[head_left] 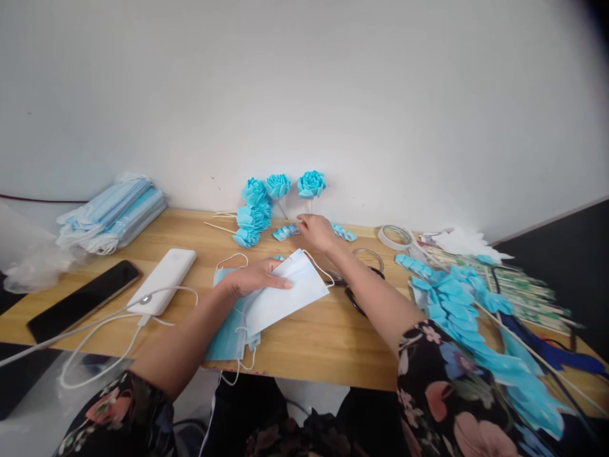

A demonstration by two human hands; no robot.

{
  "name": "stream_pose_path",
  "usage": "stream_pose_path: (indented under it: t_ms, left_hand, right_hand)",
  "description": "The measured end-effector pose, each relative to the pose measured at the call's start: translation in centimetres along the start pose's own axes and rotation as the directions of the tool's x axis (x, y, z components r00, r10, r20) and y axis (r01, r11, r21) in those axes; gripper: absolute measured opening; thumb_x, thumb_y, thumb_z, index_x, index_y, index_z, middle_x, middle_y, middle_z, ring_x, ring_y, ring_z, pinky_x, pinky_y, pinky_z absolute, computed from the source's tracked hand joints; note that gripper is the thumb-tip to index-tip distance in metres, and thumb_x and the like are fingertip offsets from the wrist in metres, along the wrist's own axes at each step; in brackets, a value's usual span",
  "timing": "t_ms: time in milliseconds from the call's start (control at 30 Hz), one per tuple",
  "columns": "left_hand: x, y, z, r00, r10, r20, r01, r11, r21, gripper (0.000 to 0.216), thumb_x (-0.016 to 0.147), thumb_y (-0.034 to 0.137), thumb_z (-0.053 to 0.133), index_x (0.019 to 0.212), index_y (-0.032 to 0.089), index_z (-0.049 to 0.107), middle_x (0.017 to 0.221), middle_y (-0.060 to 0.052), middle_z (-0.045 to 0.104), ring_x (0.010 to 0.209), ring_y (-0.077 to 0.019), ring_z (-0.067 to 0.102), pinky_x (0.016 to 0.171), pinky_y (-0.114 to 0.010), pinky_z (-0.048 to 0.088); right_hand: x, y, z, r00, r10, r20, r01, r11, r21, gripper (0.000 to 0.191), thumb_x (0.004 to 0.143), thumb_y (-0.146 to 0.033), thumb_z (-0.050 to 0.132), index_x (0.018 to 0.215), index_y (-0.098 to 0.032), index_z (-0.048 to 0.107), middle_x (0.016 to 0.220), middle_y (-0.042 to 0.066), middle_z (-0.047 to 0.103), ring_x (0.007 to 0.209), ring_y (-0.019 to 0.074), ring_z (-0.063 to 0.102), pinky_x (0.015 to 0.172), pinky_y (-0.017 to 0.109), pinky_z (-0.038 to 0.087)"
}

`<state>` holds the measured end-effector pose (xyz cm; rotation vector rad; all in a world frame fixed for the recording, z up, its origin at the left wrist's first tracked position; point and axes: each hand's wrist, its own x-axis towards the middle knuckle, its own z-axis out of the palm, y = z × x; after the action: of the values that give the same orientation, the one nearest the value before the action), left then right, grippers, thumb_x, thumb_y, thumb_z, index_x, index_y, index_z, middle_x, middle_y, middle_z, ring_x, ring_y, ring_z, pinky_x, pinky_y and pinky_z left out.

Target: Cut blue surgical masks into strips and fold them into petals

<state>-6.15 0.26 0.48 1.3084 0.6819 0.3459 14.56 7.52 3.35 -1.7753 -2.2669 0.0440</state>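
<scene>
My left hand (pixel 259 277) grips a face mask (pixel 285 298), its white side up and my thumb lying across it. Beneath it, more blue masks (pixel 223 336) with white ear loops rest near the table's front edge. Farther back, my right hand (pixel 315 231) has its fingers drawn together; whether anything small is between them is hidden. Folded blue strips (pixel 285 232) lie on either side of that hand. Just behind it, a blue flower (pixel 311 184) on a white stick leans on the wall, with more blue flowers (pixel 253 216) to the left.
On the left are packed masks (pixel 114 212), a phone (pixel 85 298) and a white power bank (pixel 164 279) with a cable. Scissors (pixel 354 298) lie partly under my right forearm. A tape roll (pixel 394 237), blue cut pieces (pixel 451 298) and wrapped sticks (pixel 528 292) are right.
</scene>
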Motion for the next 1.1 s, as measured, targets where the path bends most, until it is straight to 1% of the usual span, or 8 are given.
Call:
stream_pose_path:
  t_ms: [67,133,267,367,467,633,867,1100]
  left_hand:
    - [0.2,-0.1,-0.1,1.0,-0.009,0.011,0.009,1.0,0.012,0.045,0.062,0.045,0.084,0.088,0.012,0.068,0.077,-0.003,0.068,0.062,-0.0118,0.059,0.06,-0.022,0.047]
    - [0.3,-0.2,-0.1,0.999,-0.015,0.028,0.014,1.0,0.021,0.045,0.061,0.047,0.084,0.084,0.012,0.068,0.075,-0.002,0.068,0.062,-0.0115,0.058,0.059,-0.022,0.046]
    - [0.4,0.0,-0.2,0.999,0.006,0.032,-0.007,1.0,0.013,0.045,0.061,0.048,0.083,0.083,0.012,0.068,0.075,-0.002,0.067,0.063,-0.0114,0.057,0.06,-0.023,0.046]
    - [0.3,0.2,-0.2,0.999,0.004,0.038,-0.004,1.0,0.001,0.043,0.061,0.048,0.083,0.081,0.013,0.067,0.074,-0.001,0.066,0.061,-0.0105,0.055,0.059,-0.022,0.045]
    - [0.3,0.3,-0.2,0.999,-0.005,0.048,0.006,1.0,-0.01,0.043,0.061,0.048,0.083,0.08,0.013,0.067,0.073,-0.001,0.066,0.06,-0.0107,0.055,0.058,-0.022,0.045]
    - [0.6,0.0,-0.4,0.998,-0.005,0.063,0.006,1.0,-0.016,0.043,0.062,0.047,0.083,0.083,0.013,0.068,0.075,-0.001,0.066,0.063,-0.0112,0.056,0.062,-0.023,0.046]
    - [0.8,-0.3,-0.6,0.998,-0.003,0.066,0.003,1.0,-0.005,0.042,0.064,0.047,0.083,0.081,0.013,0.068,0.075,-0.001,0.066,0.063,-0.0105,0.056,0.062,-0.022,0.047]
    - [0.9,-0.5,-0.7,0.997,0.009,0.073,-0.01,1.0,0.012,0.042,0.065,0.048,0.082,0.083,0.013,0.068,0.076,-0.002,0.066,0.064,-0.0113,0.056,0.062,-0.022,0.047]
  right_hand:
    - [1.7,-0.6,0.9,0.999,0.033,-0.027,-0.033,0.999,-0.004,0.032,0.099,-0.029,0.041,0.116,-0.016,0.065,0.11,0.015,0.073,0.101,0.0226,0.067,0.081,0.027,0.042]
    - [3.3,-1.0,1.7,0.996,0.072,-0.047,-0.072,0.997,-0.008,0.034,0.1,-0.031,0.039,0.116,-0.015,0.065,0.109,0.017,0.072,0.1,0.0242,0.067,0.082,0.029,0.043]
    - [6.1,-1.6,3.2,0.99,0.12,-0.069,-0.12,0.993,0.001,0.038,0.1,-0.038,0.038,0.109,-0.015,0.068,0.107,0.018,0.073,0.099,0.0254,0.068,0.08,0.03,0.044]
    - [7.4,-1.8,4.0,0.988,0.128,-0.082,-0.127,0.992,0.016,0.042,0.101,-0.041,0.037,0.105,-0.015,0.07,0.107,0.018,0.073,0.097,0.025,0.068,0.079,0.03,0.044]
    - [7.9,-1.9,4.6,0.987,0.125,-0.097,-0.123,0.992,0.029,0.042,0.101,-0.038,0.036,0.105,-0.014,0.07,0.106,0.018,0.073,0.097,0.0246,0.068,0.079,0.029,0.043]
    - [8.1,-1.7,4.9,0.986,0.12,-0.116,-0.116,0.992,0.041,0.04,0.101,-0.032,0.034,0.107,-0.014,0.07,0.105,0.018,0.073,0.095,0.0247,0.068,0.078,0.029,0.043]
    - [8.3,-1.5,5.0,0.986,0.108,-0.126,-0.101,0.993,0.059,0.04,0.1,-0.033,0.036,0.103,-0.016,0.072,0.102,0.015,0.075,0.092,0.0246,0.069,0.075,0.028,0.043]
    - [8.0,-1.1,5.6,0.979,0.149,-0.142,-0.142,0.988,0.059,0.041,0.101,-0.031,0.033,0.109,-0.016,0.071,0.104,0.016,0.075,0.092,0.0237,0.069,0.076,0.028,0.043]
